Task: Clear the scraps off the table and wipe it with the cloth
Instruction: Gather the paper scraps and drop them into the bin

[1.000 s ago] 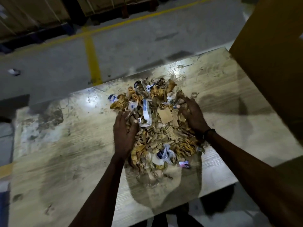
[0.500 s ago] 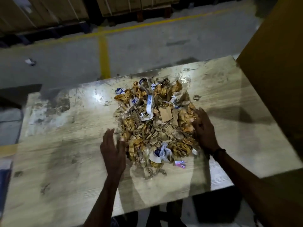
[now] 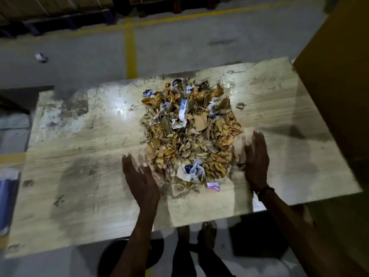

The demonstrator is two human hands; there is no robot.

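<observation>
Flanking the heap of scraps [image 3: 191,134], both hands stand edge-on with straight fingers, grasping nothing. The left hand [image 3: 142,180] is at the near left corner of the pile, palm turned toward it; motion blur hides whether the fingertips touch the paper. The right hand [image 3: 256,164] is just beside the pile's right edge, palm facing inward, with a dark band [image 3: 264,190] at its wrist. The scraps, mostly crumpled brown paper and torn cardboard with some white and blue bits, lie heaped on the middle of the pale, stained worktop [image 3: 79,176]. A small pink wrapper [image 3: 213,185] lies at the pile's near edge, and one stray scrap [image 3: 240,105] sits apart to its right. A large brown box [image 3: 339,76] rises at the worktop's right end. Beyond, the grey floor [image 3: 79,48] carries yellow lines [image 3: 130,50] and a bit of litter [image 3: 41,57]. No cloth is in sight.
</observation>
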